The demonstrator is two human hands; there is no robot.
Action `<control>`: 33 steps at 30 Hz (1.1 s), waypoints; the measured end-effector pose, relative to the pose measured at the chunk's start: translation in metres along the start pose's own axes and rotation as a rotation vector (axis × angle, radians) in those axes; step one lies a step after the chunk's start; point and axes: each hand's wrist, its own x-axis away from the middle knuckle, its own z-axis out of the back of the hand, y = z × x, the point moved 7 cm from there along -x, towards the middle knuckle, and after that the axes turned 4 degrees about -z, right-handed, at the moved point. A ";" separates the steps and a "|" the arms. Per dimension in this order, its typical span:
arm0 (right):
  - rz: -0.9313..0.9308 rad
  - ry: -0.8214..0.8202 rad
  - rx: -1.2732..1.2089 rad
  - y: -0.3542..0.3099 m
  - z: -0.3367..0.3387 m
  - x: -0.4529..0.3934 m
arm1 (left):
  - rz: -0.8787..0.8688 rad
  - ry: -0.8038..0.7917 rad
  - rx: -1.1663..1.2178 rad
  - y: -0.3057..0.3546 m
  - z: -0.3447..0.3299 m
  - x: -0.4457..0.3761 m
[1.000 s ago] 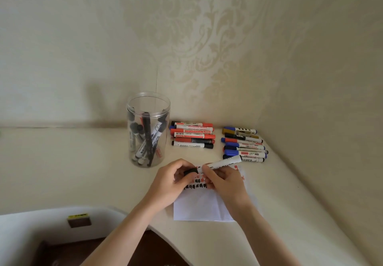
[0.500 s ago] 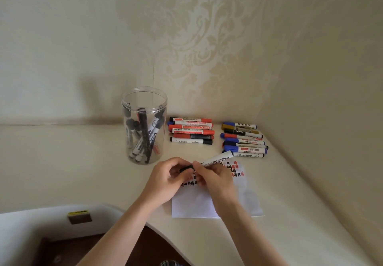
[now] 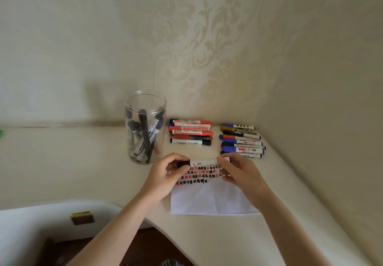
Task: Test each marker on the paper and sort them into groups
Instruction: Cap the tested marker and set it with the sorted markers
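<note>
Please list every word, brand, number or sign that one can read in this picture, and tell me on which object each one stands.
"WHITEBOARD MARKER": on a red marker in the left pile.
"WHITEBO...", rest hidden: on a white marker in the clear jar.
Too blurred to read: the labels of the other piled markers, the print on the marker in both hands, the yellow tag.
The paper bears only red and black test scribbles.

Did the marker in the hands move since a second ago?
Yes. The marker has swung flatter: its far end pointed up toward the right pile of markers before and has dropped away from it, so it lies level over the paper.
</note>
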 end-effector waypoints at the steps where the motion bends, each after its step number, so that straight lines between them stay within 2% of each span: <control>1: 0.045 -0.015 0.126 -0.003 0.004 0.001 | -0.002 -0.002 -0.004 0.000 -0.001 0.000; 5: 0.260 -0.037 0.651 -0.011 -0.006 0.004 | -0.007 -0.055 -0.036 0.000 -0.010 0.000; 9: 0.387 -0.051 0.829 -0.013 -0.023 0.000 | -0.040 -0.052 -0.053 0.001 -0.009 0.001; 12: 0.353 0.127 0.863 -0.018 0.016 -0.025 | -0.066 -0.055 -0.096 0.000 -0.010 0.001; 15: 0.215 0.318 0.867 -0.017 0.078 -0.056 | -0.136 -0.092 -0.239 0.001 -0.016 0.000; 19: 0.104 0.374 1.022 -0.015 0.119 -0.085 | -0.154 -0.091 -0.284 0.001 -0.018 -0.002; 24: 0.040 0.347 1.062 -0.008 0.122 -0.101 | -0.153 -0.077 -0.293 0.000 -0.018 -0.002; 28: 0.094 0.341 1.051 -0.022 0.106 -0.103 | -0.150 -0.086 -0.294 0.001 -0.019 -0.002; 33: 0.407 0.251 1.092 -0.065 0.029 -0.103 | -0.149 -0.081 -0.293 -0.001 -0.019 -0.003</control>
